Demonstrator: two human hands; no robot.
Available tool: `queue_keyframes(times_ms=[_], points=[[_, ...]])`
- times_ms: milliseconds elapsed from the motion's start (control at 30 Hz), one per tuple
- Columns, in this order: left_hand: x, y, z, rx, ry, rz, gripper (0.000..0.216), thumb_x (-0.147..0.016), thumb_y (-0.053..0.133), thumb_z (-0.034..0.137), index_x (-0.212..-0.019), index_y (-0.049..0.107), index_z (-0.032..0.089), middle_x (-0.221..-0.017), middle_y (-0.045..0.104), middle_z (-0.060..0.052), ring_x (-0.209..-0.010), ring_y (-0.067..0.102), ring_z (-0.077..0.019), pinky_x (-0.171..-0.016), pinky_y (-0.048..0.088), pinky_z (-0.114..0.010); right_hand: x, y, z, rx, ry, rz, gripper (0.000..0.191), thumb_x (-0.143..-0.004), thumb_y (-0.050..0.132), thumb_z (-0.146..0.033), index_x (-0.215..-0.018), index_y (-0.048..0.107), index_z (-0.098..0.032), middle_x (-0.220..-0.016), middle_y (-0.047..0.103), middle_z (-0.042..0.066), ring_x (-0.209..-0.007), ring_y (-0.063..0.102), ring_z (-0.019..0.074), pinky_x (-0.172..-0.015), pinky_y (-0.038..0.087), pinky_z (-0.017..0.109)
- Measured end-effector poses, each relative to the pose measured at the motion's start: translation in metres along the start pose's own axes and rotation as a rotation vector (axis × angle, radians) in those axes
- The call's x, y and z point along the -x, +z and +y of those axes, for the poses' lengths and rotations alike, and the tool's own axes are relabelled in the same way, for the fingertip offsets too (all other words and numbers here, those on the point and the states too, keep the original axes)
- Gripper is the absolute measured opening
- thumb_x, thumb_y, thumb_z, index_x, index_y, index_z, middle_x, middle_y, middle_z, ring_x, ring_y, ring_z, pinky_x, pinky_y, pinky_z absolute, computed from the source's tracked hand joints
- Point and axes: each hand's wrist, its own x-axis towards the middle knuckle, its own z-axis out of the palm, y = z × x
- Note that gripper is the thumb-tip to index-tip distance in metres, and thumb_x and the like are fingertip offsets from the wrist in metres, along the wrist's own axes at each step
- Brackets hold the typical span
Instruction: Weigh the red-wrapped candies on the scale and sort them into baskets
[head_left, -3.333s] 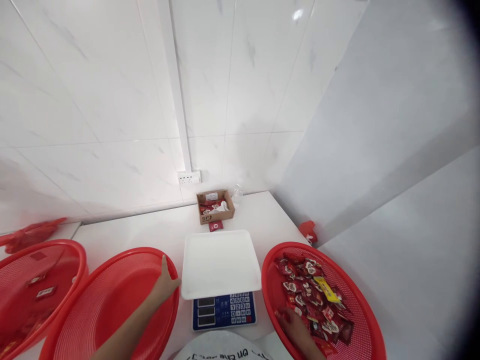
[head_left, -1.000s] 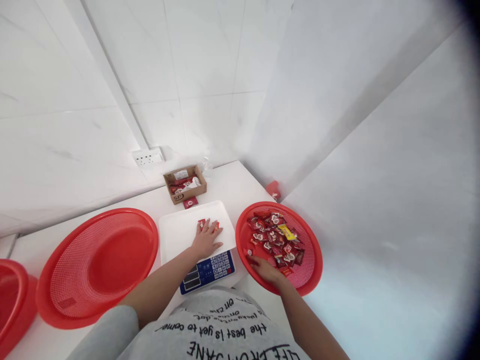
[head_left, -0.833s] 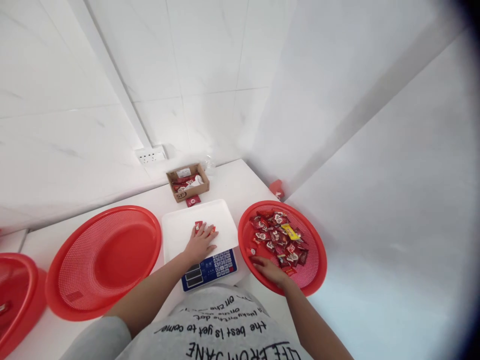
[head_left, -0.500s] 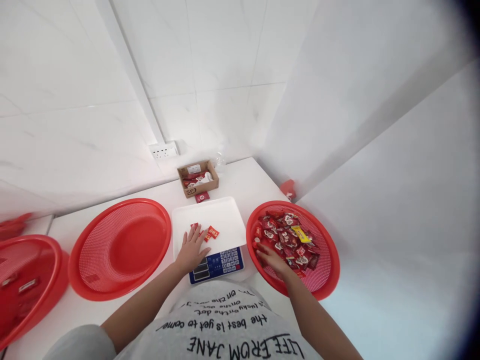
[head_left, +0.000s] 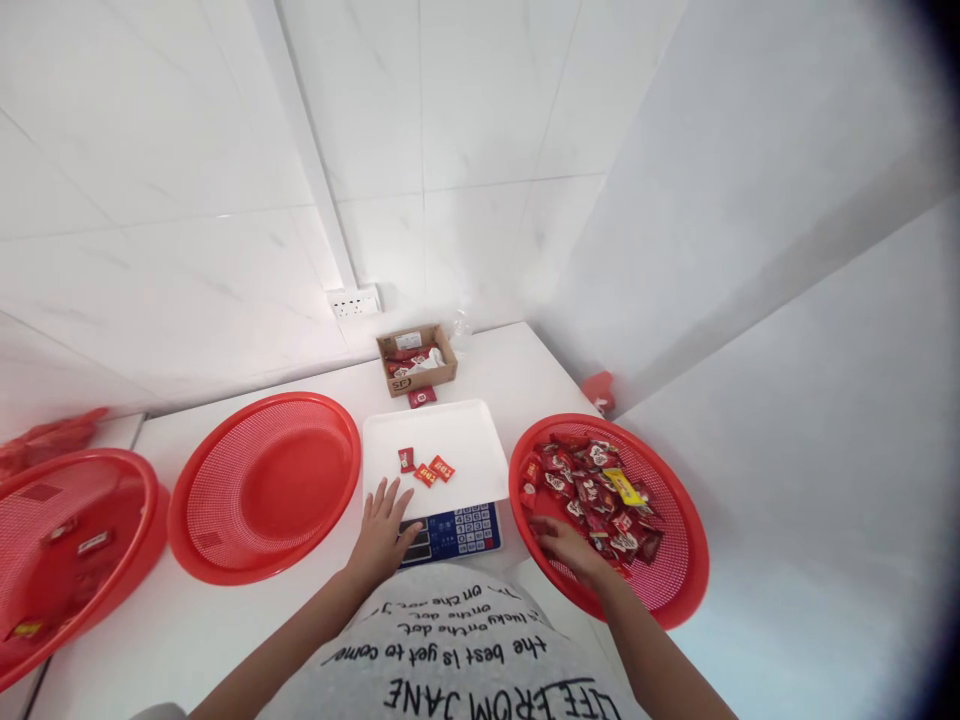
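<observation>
A white scale tray (head_left: pixel 457 435) sits on a blue-faced scale (head_left: pixel 459 528) in front of me. Three small red candy packets (head_left: pixel 424 467) lie on the tray. My left hand (head_left: pixel 382 535) rests open with fingers spread at the tray's near edge, over the scale's display, holding nothing. My right hand (head_left: pixel 566 550) lies inside the red basket (head_left: pixel 679 535) on the right, fingers curled over the wrapped candies (head_left: pixel 596 490) heaped there; what it holds, if anything, is hidden.
An empty red basket (head_left: pixel 262 485) stands left of the scale, and another red basket (head_left: pixel 67 550) with a few packets is at the far left. A small cardboard box (head_left: pixel 416 360) with packets sits by the wall under a socket (head_left: pixel 352 300). White walls close in at the right.
My left hand has drawn back off the tray, leaving three packets on it. My right hand stays in the right basket. The view has shifted to the left.
</observation>
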Motion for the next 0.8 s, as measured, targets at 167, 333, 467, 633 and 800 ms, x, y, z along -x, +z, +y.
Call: queue_keyframes(times_ms=[167, 333, 467, 633, 800], points=[[-0.001, 0.003, 0.004, -0.022, 0.027, -0.019, 0.047, -0.087, 0.042, 0.04, -0.129, 0.045, 0.02, -0.142, 0.034, -0.012, -0.135, 0.018, -0.0303, -0.104, 0.024, -0.054, -0.002, 0.001, -0.031, -0.249, -0.01, 0.224, 0.048, -0.063, 0.05, -0.022, -0.11, 0.057, -0.015, -0.081, 0.068, 0.004, -0.067, 0.06, 0.0165, -0.063, 0.049, 0.029], [-0.003, 0.005, 0.007, -0.045, 0.059, -0.063, 0.048, -0.085, 0.045, 0.039, -0.13, 0.044, 0.021, -0.143, 0.033, -0.013, -0.134, 0.018, -0.0314, -0.104, 0.023, -0.054, 0.008, 0.022, -0.086, -0.465, -0.103, 0.08, 0.061, -0.066, 0.063, -0.031, -0.124, 0.049, -0.02, -0.1, 0.066, 0.004, -0.084, 0.062, 0.0171, -0.078, 0.05, 0.03], [-0.003, 0.007, 0.007, -0.064, 0.077, -0.092, 0.049, -0.084, 0.047, 0.039, -0.13, 0.043, 0.021, -0.143, 0.033, -0.013, -0.134, 0.02, -0.0319, -0.104, 0.024, -0.054, 0.013, 0.049, -0.11, -0.43, -0.212, -0.129, 0.067, -0.071, 0.062, -0.04, -0.132, 0.038, -0.024, -0.124, 0.056, 0.007, -0.106, 0.057, 0.0172, -0.095, 0.042, 0.034], [-0.004, 0.002, 0.008, -0.072, 0.062, -0.119, 0.05, -0.085, 0.045, 0.038, -0.132, 0.04, 0.021, -0.145, 0.03, -0.011, -0.135, 0.017, -0.0303, -0.105, 0.023, -0.053, -0.006, 0.038, -0.08, -0.023, -0.351, 0.15, 0.053, -0.075, 0.055, -0.038, -0.124, 0.049, -0.021, -0.129, 0.052, 0.009, -0.117, 0.049, 0.0201, -0.101, 0.036, 0.038], [-0.02, -0.005, 0.015, -0.088, 0.063, -0.159, 0.055, -0.085, 0.046, 0.038, -0.136, 0.034, 0.024, -0.148, 0.024, -0.007, -0.136, 0.012, -0.0294, -0.107, 0.018, -0.052, -0.025, 0.005, -0.021, 0.428, -0.261, 0.354, 0.049, -0.076, 0.042, -0.032, -0.119, 0.053, -0.013, -0.123, 0.057, 0.013, -0.115, 0.051, 0.0236, -0.101, 0.036, 0.039]])
